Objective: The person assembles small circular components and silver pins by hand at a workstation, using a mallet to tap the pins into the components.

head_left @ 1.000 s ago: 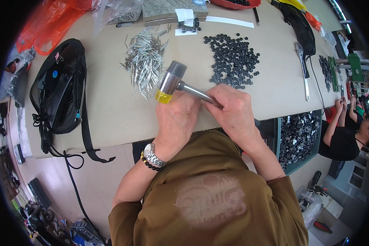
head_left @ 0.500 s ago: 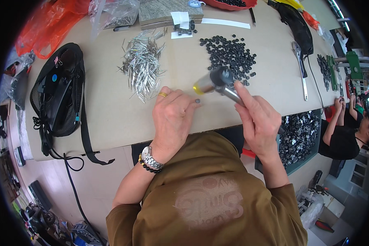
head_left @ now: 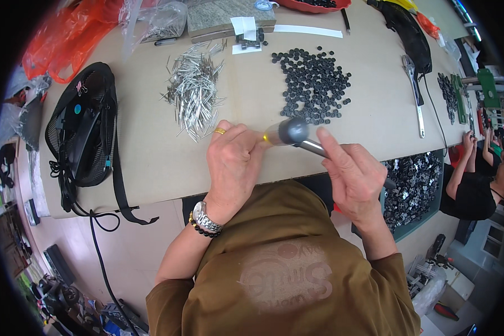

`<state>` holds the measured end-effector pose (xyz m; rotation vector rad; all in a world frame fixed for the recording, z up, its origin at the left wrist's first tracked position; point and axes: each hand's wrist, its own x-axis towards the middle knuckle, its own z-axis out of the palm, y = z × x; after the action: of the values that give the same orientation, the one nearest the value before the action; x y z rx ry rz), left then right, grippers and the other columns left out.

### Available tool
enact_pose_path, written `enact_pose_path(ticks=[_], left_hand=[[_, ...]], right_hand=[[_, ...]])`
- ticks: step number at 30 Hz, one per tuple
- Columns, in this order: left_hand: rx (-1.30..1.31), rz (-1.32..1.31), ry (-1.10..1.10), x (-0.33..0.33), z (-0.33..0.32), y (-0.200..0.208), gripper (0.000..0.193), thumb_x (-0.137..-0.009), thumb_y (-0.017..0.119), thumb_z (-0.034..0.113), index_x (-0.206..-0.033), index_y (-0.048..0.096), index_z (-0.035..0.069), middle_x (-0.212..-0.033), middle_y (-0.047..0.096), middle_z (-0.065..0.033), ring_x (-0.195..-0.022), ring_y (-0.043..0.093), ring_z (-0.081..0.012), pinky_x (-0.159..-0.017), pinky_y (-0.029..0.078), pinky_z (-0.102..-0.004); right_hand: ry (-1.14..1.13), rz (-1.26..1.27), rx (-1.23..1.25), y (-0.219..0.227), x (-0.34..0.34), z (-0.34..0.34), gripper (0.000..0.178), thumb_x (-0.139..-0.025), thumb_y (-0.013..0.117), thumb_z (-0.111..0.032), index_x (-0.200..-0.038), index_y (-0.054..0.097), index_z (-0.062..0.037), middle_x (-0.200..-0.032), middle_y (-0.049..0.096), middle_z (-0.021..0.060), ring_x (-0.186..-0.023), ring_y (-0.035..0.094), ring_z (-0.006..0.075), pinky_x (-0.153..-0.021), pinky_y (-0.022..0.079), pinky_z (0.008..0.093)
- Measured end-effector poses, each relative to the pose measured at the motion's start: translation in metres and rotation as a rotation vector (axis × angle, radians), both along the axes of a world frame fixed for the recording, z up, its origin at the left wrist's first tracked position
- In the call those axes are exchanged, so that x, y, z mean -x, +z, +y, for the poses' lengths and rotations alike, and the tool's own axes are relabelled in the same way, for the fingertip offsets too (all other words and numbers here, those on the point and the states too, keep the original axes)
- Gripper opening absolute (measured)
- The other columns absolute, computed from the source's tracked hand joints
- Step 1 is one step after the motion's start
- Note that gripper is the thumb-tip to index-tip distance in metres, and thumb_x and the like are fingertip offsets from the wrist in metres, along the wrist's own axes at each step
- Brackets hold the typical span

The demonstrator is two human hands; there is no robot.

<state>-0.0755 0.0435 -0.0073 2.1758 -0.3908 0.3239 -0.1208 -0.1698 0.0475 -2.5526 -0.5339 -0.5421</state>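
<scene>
My right hand [head_left: 355, 176] grips the handle of a hammer [head_left: 285, 133] with a yellow-tipped face and a dark, rounded rear end. The yellow face is at the fingertips of my left hand [head_left: 232, 154], which rests closed on the table. A small dark round piece showed at those fingertips a moment ago; the hammer head now covers it. Beyond the left hand lies a heap of thin silver metal pins [head_left: 196, 92]. Past the hammer, many small black wheels [head_left: 316, 84] are spread out.
A black mesh bag [head_left: 81, 126] with straps lies at the left. An adjustable wrench [head_left: 414, 98] lies at the right. A bin of small dark parts [head_left: 411, 187] stands below the table's right edge. Along the back are a stone-like block [head_left: 224, 17] and a red bowl [head_left: 313, 7]. Other people work farther right.
The hammer head has swung down and left, onto the spot at my left fingertips. My left hand has barely moved, and the small round piece is now hidden.
</scene>
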Motion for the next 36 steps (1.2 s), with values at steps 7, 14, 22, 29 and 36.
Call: enact_pose_path(ticks=[7,14,22,29,36], left_hand=[[0.001,-0.072,-0.005,0.003,-0.003,0.005,0.017,-0.071,0.079,-0.001,-0.069,0.062,0.0,-0.067,0.056,-0.0115,-0.066,0.05,-0.03,-0.063,0.041,-0.0393],[-0.242,0.095,-0.118,-0.05,-0.021,0.045,0.011,-0.095,0.062,0.012,-0.096,0.055,0.003,-0.076,0.064,-0.0211,-0.073,0.064,-0.042,-0.063,0.047,-0.0495],[0.13,-0.104,-0.077,-0.234,-0.071,0.083,0.033,-0.081,0.078,0.024,-0.097,0.069,-0.003,-0.081,0.071,-0.0221,-0.081,0.071,-0.0362,-0.073,0.055,-0.0432],[-0.112,0.061,-0.155,-0.149,-0.005,0.09,0.02,-0.08,0.078,0.018,-0.087,0.071,0.0,-0.073,0.068,-0.0128,-0.07,0.067,-0.0227,-0.066,0.051,-0.0351],[-0.429,0.082,-0.14,-0.074,0.055,0.038,0.015,-0.074,0.079,0.009,-0.079,0.066,0.002,-0.069,0.063,-0.0103,-0.064,0.056,-0.0258,-0.069,0.048,-0.0372]], right_hand=[[-0.051,0.013,0.0,-0.009,0.002,-0.007,0.052,-0.08,0.069,0.0,-0.131,0.069,-0.0105,-0.076,0.061,0.0054,-0.063,0.061,0.0182,-0.055,0.05,0.0308],[-0.415,0.664,-1.241,-0.026,-0.019,-0.045,0.038,-0.102,0.053,-0.01,-0.139,0.059,-0.003,-0.078,0.063,0.002,-0.054,0.05,0.0065,-0.048,0.039,0.0218],[-0.349,0.629,-1.36,-0.034,-0.033,-0.055,0.038,-0.104,0.05,-0.008,-0.141,0.055,-0.0006,-0.08,0.061,0.0036,-0.053,0.049,0.0071,-0.048,0.04,0.0217],[-0.343,0.609,-1.368,-0.041,-0.027,-0.059,0.04,-0.103,0.052,-0.008,-0.143,0.054,-0.0004,-0.08,0.061,0.0029,-0.053,0.048,0.0058,-0.047,0.038,0.0207],[-0.345,0.62,-1.316,-0.04,-0.026,-0.054,0.039,-0.102,0.053,-0.008,-0.141,0.056,-0.0008,-0.081,0.062,0.0025,-0.054,0.049,0.005,-0.048,0.038,0.0204]])
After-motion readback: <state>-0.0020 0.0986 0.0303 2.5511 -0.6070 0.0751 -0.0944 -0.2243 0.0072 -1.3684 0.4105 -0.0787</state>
